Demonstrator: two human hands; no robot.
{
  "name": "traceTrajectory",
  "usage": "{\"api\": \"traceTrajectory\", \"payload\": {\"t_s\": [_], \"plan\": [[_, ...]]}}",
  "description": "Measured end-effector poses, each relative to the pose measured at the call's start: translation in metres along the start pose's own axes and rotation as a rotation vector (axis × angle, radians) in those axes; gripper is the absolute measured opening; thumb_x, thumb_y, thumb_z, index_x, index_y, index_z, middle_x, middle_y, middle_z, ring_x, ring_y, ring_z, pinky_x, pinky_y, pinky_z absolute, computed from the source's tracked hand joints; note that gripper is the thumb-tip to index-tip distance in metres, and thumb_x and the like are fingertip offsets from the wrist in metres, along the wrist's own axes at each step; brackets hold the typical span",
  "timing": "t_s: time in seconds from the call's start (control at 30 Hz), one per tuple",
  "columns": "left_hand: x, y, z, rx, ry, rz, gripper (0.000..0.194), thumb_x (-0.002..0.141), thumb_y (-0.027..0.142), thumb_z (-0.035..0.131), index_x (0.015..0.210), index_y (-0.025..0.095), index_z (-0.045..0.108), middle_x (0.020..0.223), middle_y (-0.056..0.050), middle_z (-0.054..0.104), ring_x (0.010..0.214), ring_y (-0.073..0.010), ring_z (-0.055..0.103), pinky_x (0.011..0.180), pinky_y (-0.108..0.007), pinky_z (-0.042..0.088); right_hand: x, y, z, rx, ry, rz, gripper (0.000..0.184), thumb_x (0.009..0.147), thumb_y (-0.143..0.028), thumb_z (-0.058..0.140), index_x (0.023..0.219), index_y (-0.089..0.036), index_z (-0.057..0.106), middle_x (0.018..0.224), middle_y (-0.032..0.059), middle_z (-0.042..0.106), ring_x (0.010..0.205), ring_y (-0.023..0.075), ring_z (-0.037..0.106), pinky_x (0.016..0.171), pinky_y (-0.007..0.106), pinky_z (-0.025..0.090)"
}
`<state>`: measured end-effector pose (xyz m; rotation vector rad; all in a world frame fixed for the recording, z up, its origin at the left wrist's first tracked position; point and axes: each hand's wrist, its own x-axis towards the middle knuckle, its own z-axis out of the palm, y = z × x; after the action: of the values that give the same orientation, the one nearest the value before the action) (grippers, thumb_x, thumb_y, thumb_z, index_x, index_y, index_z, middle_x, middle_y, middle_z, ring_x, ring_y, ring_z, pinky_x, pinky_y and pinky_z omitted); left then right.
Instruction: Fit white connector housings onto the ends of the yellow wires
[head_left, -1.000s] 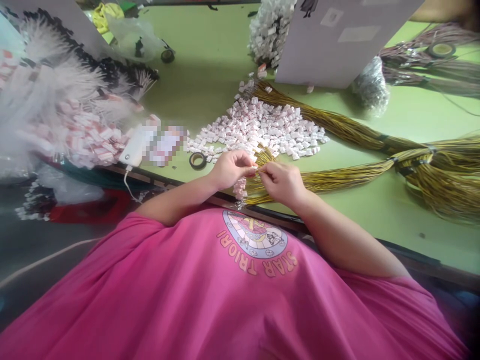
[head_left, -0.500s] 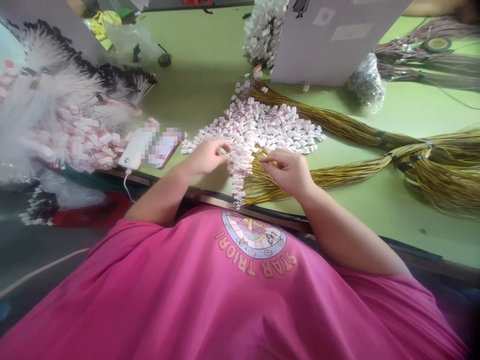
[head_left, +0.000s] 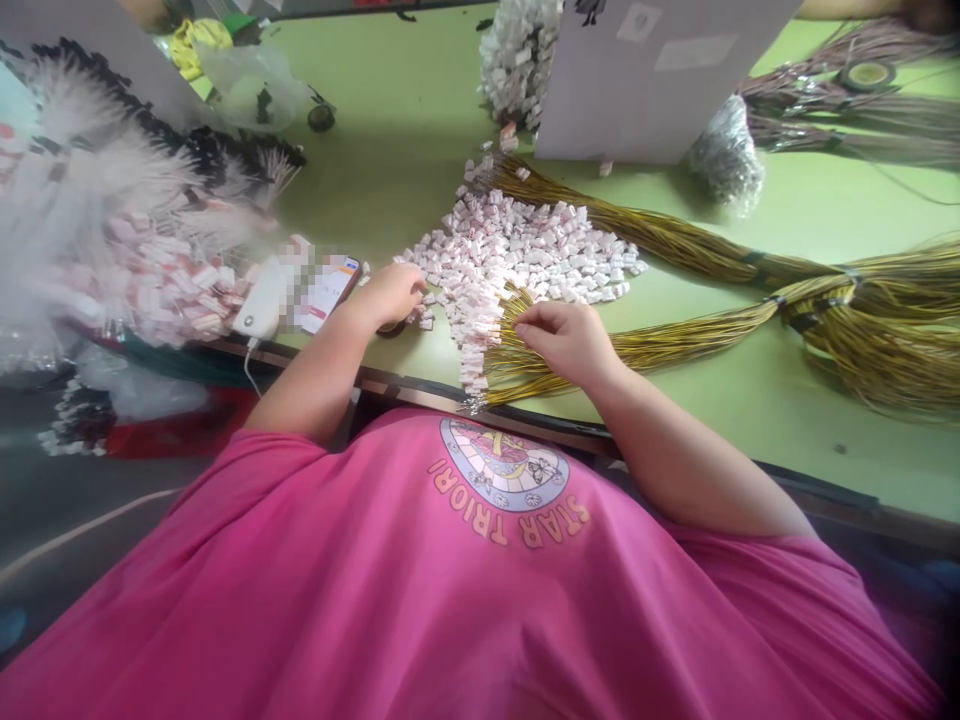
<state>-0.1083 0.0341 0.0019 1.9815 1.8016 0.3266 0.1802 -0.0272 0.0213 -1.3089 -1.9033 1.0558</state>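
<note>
My left hand [head_left: 390,293] rests knuckles-up on the green table at the left edge of a heap of small white plastic connectors [head_left: 525,250]; its fingers are curled down among the loose pieces, and what they hold is hidden. My right hand [head_left: 566,338] pinches the fanned ends of a bundle of yellow-brown wires [head_left: 675,345]. A row of wires with white connectors fitted [head_left: 474,362] lies between my hands, running towards the table's near edge.
A phone [head_left: 326,290] and a white charger [head_left: 259,305] lie left of my left hand. Heaps of finished white-and-red harnesses [head_left: 135,240] fill the left. More wire bundles [head_left: 885,340] stretch right. A white board [head_left: 660,75] and bagged connectors [head_left: 517,55] stand behind.
My left hand left my right hand and moved left to the edge of the connector heap. My right hand stayed on the wire ends.
</note>
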Motion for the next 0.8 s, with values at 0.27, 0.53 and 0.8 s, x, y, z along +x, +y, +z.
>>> {"api": "traceTrajectory", "payload": {"t_s": [0.27, 0.53, 0.8], "plan": [[-0.051, 0.081, 0.01, -0.923, -0.27, 0.039, 0.014, 0.077, 0.02, 0.067, 0.089, 0.016, 0.062, 0.071, -0.001, 0.061, 0.061, -0.0102, 0.057, 0.067, -0.029, 0.051, -0.006, -0.002, 0.004, -0.12, 0.082, -0.164, 0.017, 0.076, -0.023, 0.055, 0.07, -0.016, 0.07, 0.063, 0.002, 0.064, 0.059, 0.0117, 0.054, 0.061, 0.027, 0.041], [-0.06, 0.097, 0.032, -1.357, -0.278, -0.179, 0.016, 0.072, 0.003, 0.07, 0.085, 0.012, 0.065, 0.082, -0.003, 0.068, 0.074, -0.0134, 0.07, 0.081, -0.031, 0.056, -0.011, 0.002, 0.009, -0.268, 0.175, -0.34, 0.022, 0.079, -0.021, 0.049, 0.068, -0.017, 0.068, 0.063, 0.0039, 0.062, 0.061, 0.0131, 0.055, 0.06, 0.027, 0.041], [-0.063, 0.099, 0.039, -1.32, -0.181, -0.17, 0.016, 0.07, 0.01, 0.075, 0.084, 0.01, 0.068, 0.079, -0.002, 0.07, 0.068, -0.0119, 0.069, 0.076, -0.029, 0.058, -0.01, 0.007, 0.011, -0.512, 0.19, -0.439, 0.028, 0.082, -0.021, 0.043, 0.062, -0.016, 0.062, 0.057, 0.0033, 0.058, 0.054, 0.0116, 0.047, 0.053, 0.026, 0.033]]}}
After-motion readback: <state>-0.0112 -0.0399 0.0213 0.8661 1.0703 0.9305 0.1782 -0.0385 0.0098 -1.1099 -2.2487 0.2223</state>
